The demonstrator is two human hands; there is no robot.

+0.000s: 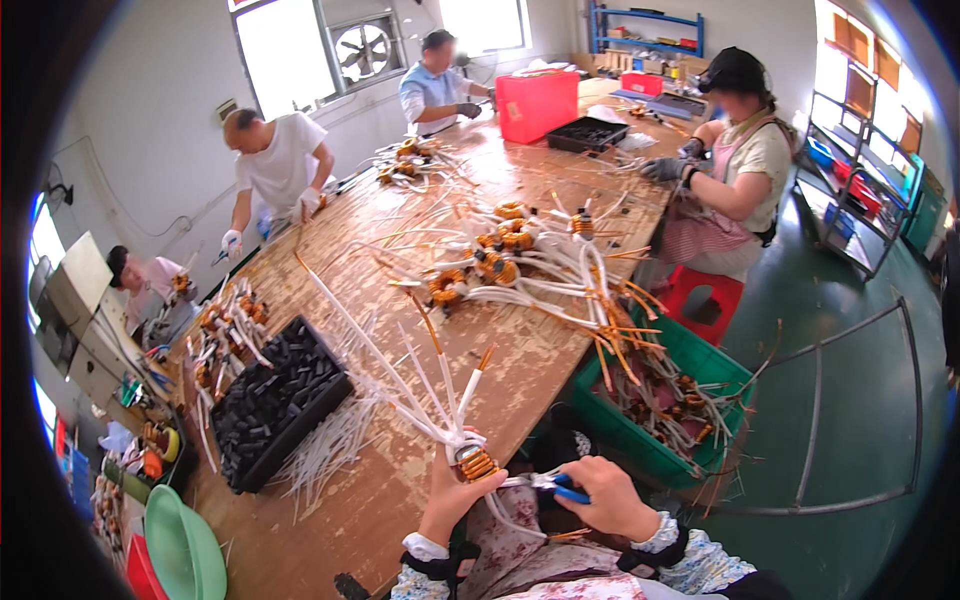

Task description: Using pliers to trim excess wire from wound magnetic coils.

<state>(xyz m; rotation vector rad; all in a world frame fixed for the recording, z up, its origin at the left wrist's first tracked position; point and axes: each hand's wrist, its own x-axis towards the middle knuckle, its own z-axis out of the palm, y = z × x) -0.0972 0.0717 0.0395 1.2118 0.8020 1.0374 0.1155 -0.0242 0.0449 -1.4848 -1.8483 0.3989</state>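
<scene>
Basically, a copper-wound coil (477, 464) is pinched between the thumb and fingers of the left hand (447, 503), held up just off the near edge of the desk (430, 365), its long white leads (415, 405) fanned upward and away. By the right hand (610, 498), fingers are curled around blue-handled pliers (572, 494), grip mostly closed; the tool's nose is pointed left, close to the left thumb, and whether its jaws are parted or biting a wire can't be told. Trimming or pulling a lead is judged to be the step in hand; for the next move, the coil should be kept steady and the nose lined up on a single lead. Farther out, loose white strands (325, 440) are scattered beside a black tray (300, 434) filled with short black pieces (270, 392), more coils (497, 266) are heaped mid-desk, and others are piled in a green crate (712, 462) at right.
</scene>
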